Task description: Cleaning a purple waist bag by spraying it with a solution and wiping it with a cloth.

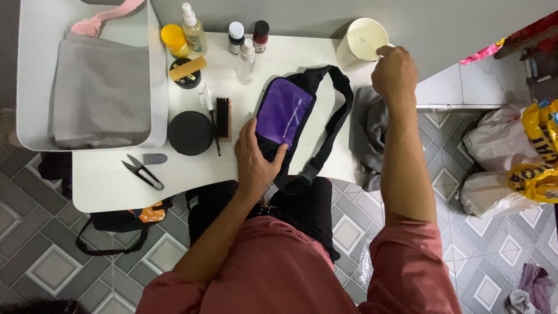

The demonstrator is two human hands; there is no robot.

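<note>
Purple-and-black waist bag (285,113) lies flat on the white table (110,180), its black strap (340,110) looping round the far end and down to a buckle near the front edge. Left hand (254,157) rests on the bag's near end, fingers spread loosely over the black edge and thumb pressed against the purple panel, pinning it rather than gripping it; the forearm runs straight up from the pink sleeve. Right hand (395,71) is stretched out to the cream cup (363,40) at the back of the table, fingers curled together at its rim; whether they pinch something there I cannot tell. A grey cloth (367,134) hangs over the table edge below that arm. Just left of the bag lie a round black tin (190,133), a small brush (222,118), thread snips (143,172), and bottles (246,58) further back.
</note>
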